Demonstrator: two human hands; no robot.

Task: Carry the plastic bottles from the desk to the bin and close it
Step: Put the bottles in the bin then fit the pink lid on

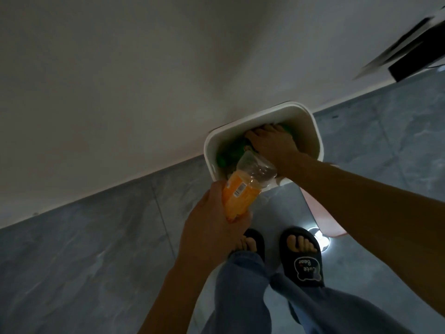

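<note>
Orange label plastic wraps the lower body of the clear bottle (243, 189), a crumpled, thin-walled thing whose transparent upper part tilts toward one o'clock and pokes over the near rim of the bin (315, 131). The left hand (212, 225) grips this bottle around its labelled base, fingers and thumb curled narrowly about it, the forearm running down toward seven o'clock.

The bin stands on the floor against the wall, at twelve o'clock from the person's feet. It is white, smooth plastic, a rounded rectangle seen from above, with its mouth open. Inside it, green plastic (228, 153) shows at the left, glossy and dark; whether it is one bottle or several cannot be told in the dim light.

The right hand (272, 143) reaches down into the bin, back of the hand up, fingers spread fairly wide and pointing toward eleven o'clock over the green plastic. Whether it presses or holds anything beneath cannot be told.

A pale pink, flat piece (322, 220) lies at four o'clock from the bin, partly hidden by the right forearm. Black slippers (303, 259) and blue denim trouser legs (243, 290) stand on polished grey marbled floor tiles (96, 237).
</note>
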